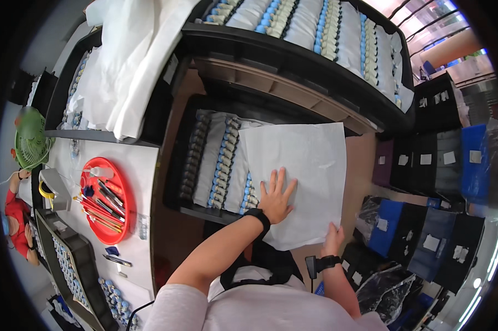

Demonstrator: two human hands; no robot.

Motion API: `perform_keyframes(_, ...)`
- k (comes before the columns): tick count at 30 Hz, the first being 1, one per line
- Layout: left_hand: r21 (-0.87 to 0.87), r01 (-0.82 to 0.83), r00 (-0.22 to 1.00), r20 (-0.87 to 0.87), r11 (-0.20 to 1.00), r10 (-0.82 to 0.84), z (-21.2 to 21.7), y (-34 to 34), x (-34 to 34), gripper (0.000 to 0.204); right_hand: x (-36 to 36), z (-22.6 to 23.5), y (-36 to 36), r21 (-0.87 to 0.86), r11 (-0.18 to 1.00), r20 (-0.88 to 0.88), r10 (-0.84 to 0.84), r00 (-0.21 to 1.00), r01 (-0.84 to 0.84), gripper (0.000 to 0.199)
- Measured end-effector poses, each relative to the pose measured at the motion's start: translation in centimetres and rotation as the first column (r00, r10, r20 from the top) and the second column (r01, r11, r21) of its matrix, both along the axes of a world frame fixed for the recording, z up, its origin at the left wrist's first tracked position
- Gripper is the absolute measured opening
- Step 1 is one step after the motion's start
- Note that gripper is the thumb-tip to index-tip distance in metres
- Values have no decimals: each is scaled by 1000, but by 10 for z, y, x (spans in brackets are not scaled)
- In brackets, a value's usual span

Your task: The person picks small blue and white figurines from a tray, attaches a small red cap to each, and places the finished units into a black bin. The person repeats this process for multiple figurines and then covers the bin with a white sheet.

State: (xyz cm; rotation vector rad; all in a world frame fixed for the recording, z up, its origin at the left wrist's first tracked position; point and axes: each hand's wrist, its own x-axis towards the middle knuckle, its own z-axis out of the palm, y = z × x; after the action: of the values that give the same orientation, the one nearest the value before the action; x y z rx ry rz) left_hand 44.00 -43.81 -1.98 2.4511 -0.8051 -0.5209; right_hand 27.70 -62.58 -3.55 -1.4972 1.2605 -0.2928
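Pressing flat left hand [275, 199] on white sheet [304, 165] | right hand [332, 238] pinching its edge | black tray [205, 212]

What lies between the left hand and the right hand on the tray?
Only the white sheet spans between left hand and right hand in the head view.

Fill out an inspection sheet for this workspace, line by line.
Surface: black tray on a lower rack shelf, rows of blue-capped vials inside.
Job's things: white sheet spread over the tray's right part.
Clutter: red round tray of hand tools on the white side table; green fan.
Grippers: left hand flat on the sheet, fingers spread; right hand pinching the sheet's lower edge.
Cables: nothing seen.
Surroundings: upper tray of vials, black and blue bins at right, another person at far left.
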Motion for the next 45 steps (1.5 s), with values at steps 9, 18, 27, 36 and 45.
perform_keyframes(9, 56, 59, 985, -164, 997, -49, -61, -63, -33, 79, -56, 6, -47, -120, 953, -196, 252, 948, -278, 55)
perform_keyframes(18, 106, -635, 721, -274, 765, 636, -74, 28, -78, 84, 111, -25, -68, -318, 574, -244, 720, 650, -755, 69)
perform_keyframes(27, -30, -778, 473, -685, 628, 554, -101, 44, -58, 89, 169, -66, -36, -75, 550, -655, 602, 457, -832, 76)
perform_keyframes(36, -13, -763, 333, -865, 646, 375, -105, 13, -39, 86, 126, 11, -37, -448, 571, -170, 701, 692, -688, 66)
perform_keyframes(45, 192, -435, 423, -819, 879, 388, -112, -11, -47, 88, 125, -57, -102, -323, 879, -30, 360, 933, -349, 63)
